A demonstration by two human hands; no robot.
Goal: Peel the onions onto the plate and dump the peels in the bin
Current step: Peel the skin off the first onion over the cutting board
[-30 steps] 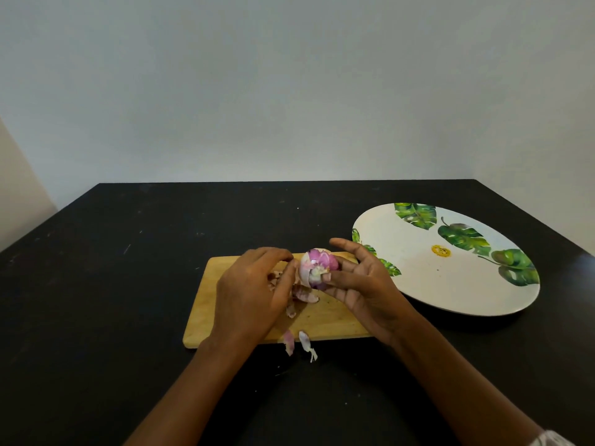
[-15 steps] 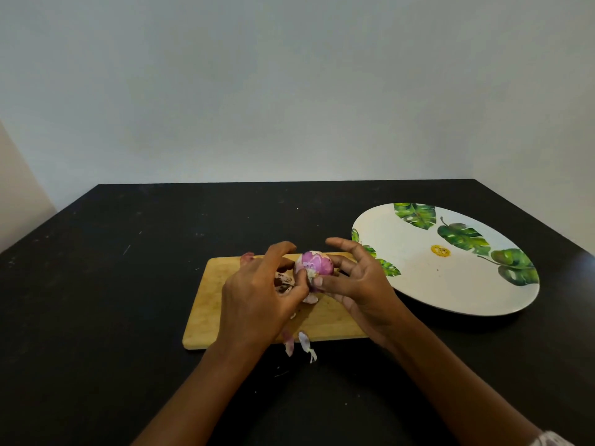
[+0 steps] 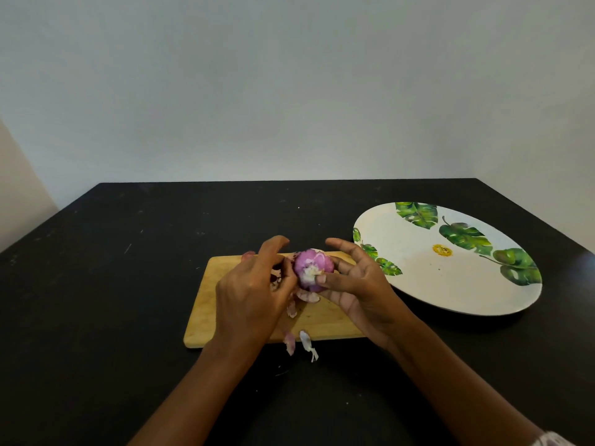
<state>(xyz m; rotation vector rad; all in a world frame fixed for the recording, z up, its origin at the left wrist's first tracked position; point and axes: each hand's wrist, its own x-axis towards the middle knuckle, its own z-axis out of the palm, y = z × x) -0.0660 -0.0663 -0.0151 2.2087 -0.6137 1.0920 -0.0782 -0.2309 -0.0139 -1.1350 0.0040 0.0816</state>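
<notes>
A purple onion point(image 3: 311, 264), partly peeled with a white root end facing me, is held above the wooden cutting board point(image 3: 206, 313). My right hand point(image 3: 357, 284) grips the onion from the right, thumb on the root end. From the left, my left hand point(image 3: 251, 291) has its curled fingers against the onion's skin. Loose pink peels point(image 3: 307, 296) lie on the board under the onion, and two more peels point(image 3: 302, 344) hang over the board's front edge. The white plate with green leaves point(image 3: 450, 284) sits to the right and holds nothing.
Board and plate rest on a black table point(image 3: 112, 284) that meets a pale wall at the back. A small reddish piece point(image 3: 248, 254) lies at the board's far edge. No bin is in view.
The onion has been turned in my hands so its white root end now faces me. My left-hand fingers shifted over the skin. Board, plate and fallen peels have not moved.
</notes>
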